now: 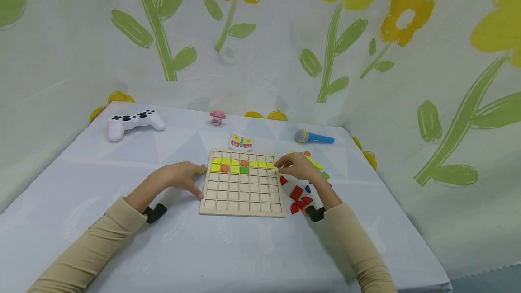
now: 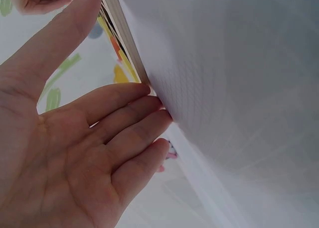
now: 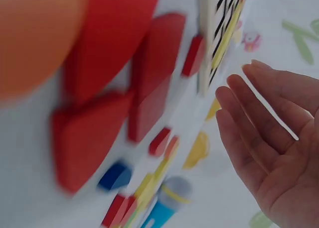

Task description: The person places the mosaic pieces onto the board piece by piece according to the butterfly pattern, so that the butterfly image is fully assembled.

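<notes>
A wooden grid board (image 1: 243, 193) lies flat on the table, with yellow pieces (image 1: 254, 164), orange round pieces (image 1: 224, 168) and one green square (image 1: 244, 170) in its upper rows. My left hand (image 1: 183, 176) rests at the board's left side, thumb and fingers spread along the edge. In the left wrist view its fingers (image 2: 134, 123) are nearly straight and the fingertips meet the edge. Over the upper right edge, my right hand (image 1: 299, 166) has its fingertips beside the last yellow piece in the row. The right wrist view shows loosely bent fingers (image 3: 254, 123) with nothing visible between them.
Loose red pieces (image 1: 296, 192), a blue piece (image 1: 308, 189) and other coloured pieces lie right of the board. Behind it are a small butterfly pattern card (image 1: 241, 141), a pink figurine (image 1: 217, 117), a white game controller (image 1: 134, 122) and a blue toy microphone (image 1: 315, 137).
</notes>
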`<move>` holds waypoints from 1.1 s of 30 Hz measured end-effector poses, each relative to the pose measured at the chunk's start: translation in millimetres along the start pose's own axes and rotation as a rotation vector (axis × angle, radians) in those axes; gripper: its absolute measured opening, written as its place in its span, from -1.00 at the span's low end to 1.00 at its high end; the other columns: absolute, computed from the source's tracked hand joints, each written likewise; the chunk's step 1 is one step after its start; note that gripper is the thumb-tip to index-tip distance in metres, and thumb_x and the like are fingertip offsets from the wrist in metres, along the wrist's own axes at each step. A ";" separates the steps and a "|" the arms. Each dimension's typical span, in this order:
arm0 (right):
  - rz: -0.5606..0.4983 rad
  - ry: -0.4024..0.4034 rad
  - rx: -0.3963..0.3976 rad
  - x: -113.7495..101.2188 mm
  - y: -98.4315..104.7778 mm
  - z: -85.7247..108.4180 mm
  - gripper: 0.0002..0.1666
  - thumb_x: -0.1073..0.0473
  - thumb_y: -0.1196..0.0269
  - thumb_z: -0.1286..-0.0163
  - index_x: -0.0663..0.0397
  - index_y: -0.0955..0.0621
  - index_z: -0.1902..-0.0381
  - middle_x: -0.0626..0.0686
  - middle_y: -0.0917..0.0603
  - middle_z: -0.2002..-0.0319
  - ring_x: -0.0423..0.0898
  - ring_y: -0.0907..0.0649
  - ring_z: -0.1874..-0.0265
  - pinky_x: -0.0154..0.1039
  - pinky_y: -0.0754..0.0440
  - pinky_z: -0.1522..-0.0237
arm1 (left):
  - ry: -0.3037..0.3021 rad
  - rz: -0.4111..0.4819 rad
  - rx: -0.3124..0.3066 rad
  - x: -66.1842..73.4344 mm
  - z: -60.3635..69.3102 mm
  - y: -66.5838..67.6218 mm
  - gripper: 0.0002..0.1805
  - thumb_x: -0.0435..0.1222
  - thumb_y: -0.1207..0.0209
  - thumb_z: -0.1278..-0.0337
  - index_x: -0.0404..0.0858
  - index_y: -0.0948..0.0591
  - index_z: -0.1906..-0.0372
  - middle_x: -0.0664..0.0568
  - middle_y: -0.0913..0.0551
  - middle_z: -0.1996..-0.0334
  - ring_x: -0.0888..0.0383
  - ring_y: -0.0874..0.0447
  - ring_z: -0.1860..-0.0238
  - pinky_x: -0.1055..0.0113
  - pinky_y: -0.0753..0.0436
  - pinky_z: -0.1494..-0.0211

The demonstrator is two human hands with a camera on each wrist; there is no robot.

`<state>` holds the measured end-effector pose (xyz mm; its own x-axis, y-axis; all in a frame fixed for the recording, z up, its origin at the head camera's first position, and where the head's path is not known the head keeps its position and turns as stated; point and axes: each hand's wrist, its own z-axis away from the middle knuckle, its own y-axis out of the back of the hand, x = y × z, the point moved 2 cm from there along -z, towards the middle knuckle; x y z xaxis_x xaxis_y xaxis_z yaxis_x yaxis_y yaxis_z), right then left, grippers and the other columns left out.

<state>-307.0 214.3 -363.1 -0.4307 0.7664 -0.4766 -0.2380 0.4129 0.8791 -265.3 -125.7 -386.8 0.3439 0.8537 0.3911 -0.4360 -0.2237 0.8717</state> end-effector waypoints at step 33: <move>0.012 -0.327 0.066 90.9 31.5 28.7 -0.72 0.26 -0.27 -0.33 0.21 -0.66 0.02 0.15 -0.67 0.14 0.05 -0.62 0.21 -0.17 -0.66 0.16 | -0.013 0.002 0.006 -1.7 -0.2 0.3 0.05 0.05 -0.47 0.19 -0.42 -0.30 -0.38 -0.32 -0.30 -0.35 -0.30 -0.21 -0.36 -0.17 -0.29 -0.30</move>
<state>-328.6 311.0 -378.6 -0.1285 0.8843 -0.4489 -0.1733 0.4257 0.8881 -266.2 -127.1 -387.2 0.3543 0.8468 0.3967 -0.4315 -0.2283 0.8727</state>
